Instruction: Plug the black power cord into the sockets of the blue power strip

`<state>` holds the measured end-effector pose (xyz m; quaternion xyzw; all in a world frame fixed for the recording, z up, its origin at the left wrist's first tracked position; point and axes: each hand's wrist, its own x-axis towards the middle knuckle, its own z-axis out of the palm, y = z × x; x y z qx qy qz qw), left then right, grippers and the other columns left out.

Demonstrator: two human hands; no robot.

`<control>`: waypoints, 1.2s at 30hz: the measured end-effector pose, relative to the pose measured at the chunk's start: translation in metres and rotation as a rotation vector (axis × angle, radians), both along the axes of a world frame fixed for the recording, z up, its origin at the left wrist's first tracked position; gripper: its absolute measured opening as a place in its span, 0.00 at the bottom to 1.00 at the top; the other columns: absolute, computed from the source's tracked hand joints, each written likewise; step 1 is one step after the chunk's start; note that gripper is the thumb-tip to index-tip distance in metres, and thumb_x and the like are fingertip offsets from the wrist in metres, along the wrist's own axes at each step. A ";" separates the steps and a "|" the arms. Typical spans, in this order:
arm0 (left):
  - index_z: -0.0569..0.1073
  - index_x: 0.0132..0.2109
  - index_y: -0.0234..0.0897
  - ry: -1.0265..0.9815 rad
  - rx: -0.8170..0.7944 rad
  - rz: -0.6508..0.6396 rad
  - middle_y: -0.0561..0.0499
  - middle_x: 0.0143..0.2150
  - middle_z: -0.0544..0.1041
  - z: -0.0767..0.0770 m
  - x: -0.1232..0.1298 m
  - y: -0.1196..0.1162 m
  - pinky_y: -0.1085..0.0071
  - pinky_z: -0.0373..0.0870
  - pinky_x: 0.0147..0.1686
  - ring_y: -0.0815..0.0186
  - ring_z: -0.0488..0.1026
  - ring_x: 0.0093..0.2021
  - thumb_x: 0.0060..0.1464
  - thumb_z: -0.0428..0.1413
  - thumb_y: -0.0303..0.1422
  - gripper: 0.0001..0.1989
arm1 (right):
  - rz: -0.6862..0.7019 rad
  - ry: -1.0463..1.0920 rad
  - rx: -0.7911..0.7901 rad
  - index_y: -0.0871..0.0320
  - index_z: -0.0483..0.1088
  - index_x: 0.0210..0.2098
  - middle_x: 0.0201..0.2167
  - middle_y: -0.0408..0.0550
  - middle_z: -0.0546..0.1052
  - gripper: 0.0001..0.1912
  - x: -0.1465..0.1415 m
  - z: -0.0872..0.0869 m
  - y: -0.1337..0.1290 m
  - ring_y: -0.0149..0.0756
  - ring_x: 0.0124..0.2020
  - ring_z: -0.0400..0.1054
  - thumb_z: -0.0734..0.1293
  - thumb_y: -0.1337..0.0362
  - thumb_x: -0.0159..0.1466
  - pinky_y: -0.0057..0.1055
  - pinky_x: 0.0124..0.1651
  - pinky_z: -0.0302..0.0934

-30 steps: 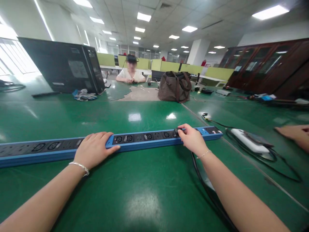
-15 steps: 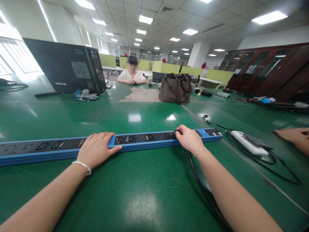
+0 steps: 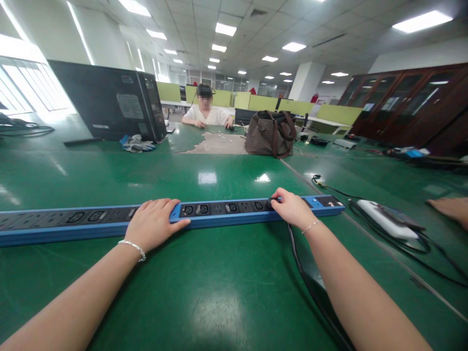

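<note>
A long blue power strip (image 3: pixel 219 221) with a black socket face lies across the green table in front of me. My left hand (image 3: pixel 150 225) grips it around the middle, the fingers over its far side and the thumb along the near edge. Toward the strip's right end, my right hand (image 3: pixel 292 210) is closed on a black plug (image 3: pixel 272 203) at one of the sockets. My fingers partly cover the plug, so I cannot tell how deep it sits. Its black cord (image 3: pixel 297 258) runs down under my right forearm.
Right of the strip lies a white power strip (image 3: pixel 385 219) with dark cables, near another person's hand (image 3: pixel 449 209). A brown bag (image 3: pixel 268 134), gloves (image 3: pixel 137 144) and a black computer case (image 3: pixel 109 105) stand farther back. Across the table sits a person (image 3: pixel 206 114).
My view has turned slightly left. Both my hands keep their holds. The person opposite has moved their hands apart, one onto a small dark object.
</note>
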<state>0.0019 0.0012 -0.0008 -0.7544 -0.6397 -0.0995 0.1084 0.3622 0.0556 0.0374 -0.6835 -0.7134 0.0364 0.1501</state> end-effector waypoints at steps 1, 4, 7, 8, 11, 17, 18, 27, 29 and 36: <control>0.68 0.54 0.36 -0.002 -0.001 0.001 0.42 0.51 0.73 0.000 0.000 0.000 0.57 0.59 0.51 0.52 0.69 0.49 0.51 0.41 0.58 0.36 | 0.005 0.028 -0.007 0.54 0.68 0.34 0.24 0.43 0.72 0.09 0.001 0.000 0.001 0.33 0.25 0.63 0.59 0.60 0.56 0.27 0.28 0.51; 0.67 0.55 0.36 -0.008 -0.009 0.001 0.42 0.51 0.73 0.001 0.000 0.000 0.57 0.58 0.52 0.52 0.69 0.50 0.51 0.41 0.59 0.36 | 0.023 0.116 -0.039 0.55 0.68 0.32 0.22 0.42 0.71 0.08 0.004 0.000 0.004 0.31 0.23 0.61 0.61 0.60 0.55 0.26 0.28 0.51; 0.67 0.55 0.37 -0.015 -0.024 0.006 0.42 0.51 0.73 0.001 0.000 0.000 0.57 0.58 0.52 0.53 0.68 0.50 0.51 0.41 0.59 0.36 | 0.031 0.171 -0.065 0.56 0.68 0.32 0.21 0.41 0.70 0.09 0.006 0.000 0.006 0.30 0.23 0.61 0.61 0.59 0.55 0.26 0.29 0.52; 0.67 0.54 0.37 -0.021 -0.026 0.008 0.42 0.51 0.73 0.001 0.000 0.000 0.57 0.58 0.52 0.53 0.68 0.50 0.50 0.41 0.59 0.36 | 0.033 0.179 -0.069 0.56 0.68 0.33 0.21 0.41 0.70 0.09 0.006 0.000 0.006 0.30 0.23 0.61 0.61 0.59 0.55 0.26 0.29 0.52; 0.67 0.55 0.36 -0.034 -0.025 0.007 0.42 0.51 0.73 0.002 0.000 0.001 0.56 0.58 0.52 0.52 0.68 0.50 0.50 0.41 0.59 0.36 | 0.043 0.176 -0.063 0.56 0.68 0.33 0.21 0.41 0.70 0.09 0.006 0.000 0.005 0.30 0.23 0.61 0.61 0.59 0.55 0.26 0.29 0.52; 0.68 0.54 0.37 -0.029 -0.025 0.008 0.42 0.51 0.73 0.002 0.000 0.001 0.56 0.58 0.52 0.52 0.68 0.50 0.50 0.41 0.59 0.36 | 0.032 0.129 -0.029 0.56 0.69 0.33 0.23 0.42 0.72 0.10 0.004 0.001 0.002 0.30 0.24 0.62 0.61 0.60 0.55 0.26 0.29 0.53; 0.68 0.54 0.37 -0.031 -0.026 0.010 0.42 0.51 0.73 0.002 0.000 0.001 0.56 0.58 0.52 0.52 0.68 0.51 0.50 0.41 0.59 0.36 | 0.030 0.126 -0.027 0.56 0.69 0.34 0.24 0.43 0.72 0.10 0.003 0.001 0.002 0.31 0.24 0.62 0.61 0.60 0.55 0.26 0.30 0.53; 0.68 0.55 0.35 -0.020 -0.024 0.008 0.41 0.51 0.73 0.002 0.000 0.001 0.56 0.58 0.52 0.51 0.69 0.50 0.51 0.41 0.58 0.36 | 0.004 0.285 0.036 0.57 0.69 0.31 0.17 0.38 0.67 0.09 0.009 0.010 -0.002 0.29 0.19 0.59 0.62 0.60 0.53 0.26 0.25 0.52; 0.68 0.54 0.36 -0.016 -0.028 0.014 0.42 0.51 0.73 0.002 0.001 0.000 0.56 0.58 0.52 0.51 0.69 0.50 0.51 0.41 0.58 0.36 | -0.037 0.469 0.122 0.57 0.69 0.33 0.15 0.37 0.65 0.11 0.018 0.028 -0.009 0.28 0.17 0.57 0.63 0.60 0.53 0.26 0.21 0.49; 0.68 0.54 0.35 0.000 -0.035 0.018 0.41 0.50 0.73 0.002 0.001 0.000 0.56 0.59 0.51 0.51 0.69 0.49 0.51 0.41 0.58 0.36 | -0.059 0.731 0.191 0.57 0.67 0.37 0.13 0.36 0.63 0.10 0.048 0.062 -0.022 0.27 0.14 0.56 0.64 0.63 0.56 0.23 0.17 0.49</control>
